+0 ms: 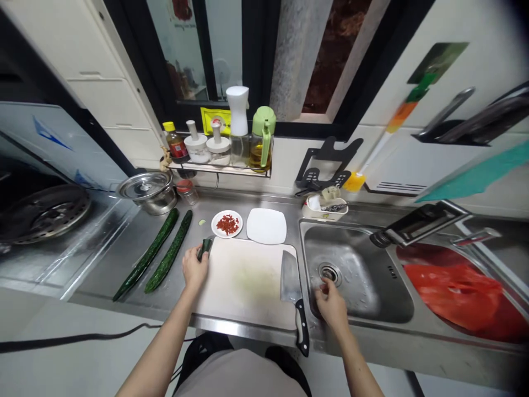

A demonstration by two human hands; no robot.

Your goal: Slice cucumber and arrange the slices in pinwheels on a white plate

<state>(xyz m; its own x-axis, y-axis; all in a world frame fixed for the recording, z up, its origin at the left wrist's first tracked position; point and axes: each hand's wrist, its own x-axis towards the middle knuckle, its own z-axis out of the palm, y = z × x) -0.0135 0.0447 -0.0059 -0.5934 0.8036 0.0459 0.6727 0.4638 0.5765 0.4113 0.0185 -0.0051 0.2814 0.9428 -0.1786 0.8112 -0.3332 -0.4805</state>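
At the upper left corner of the white cutting board [231, 275], my left hand [195, 267] is closed around a short dark green piece [204, 250] that looks like cucumber. My right hand [332, 306] hangs over the left side of the sink [359, 298], its fingers loosely bent and somewhat blurred, with nothing visible in them. A cleaver [291, 275] lies along the board's right edge, its black handle pointing toward me. Pale green stain marks the middle of the board. Two whole cucumbers [149, 253] rest on the counter left of my left hand.
Behind the board stand a plate of chopped red pieces [227, 224] and a white plate [266, 225]. A lidded steel pot [151, 193] is at back left. The faucet [421, 223] reaches over the sink; a red bag [454, 292] lies to its right. Condiments line a shelf [229, 167].
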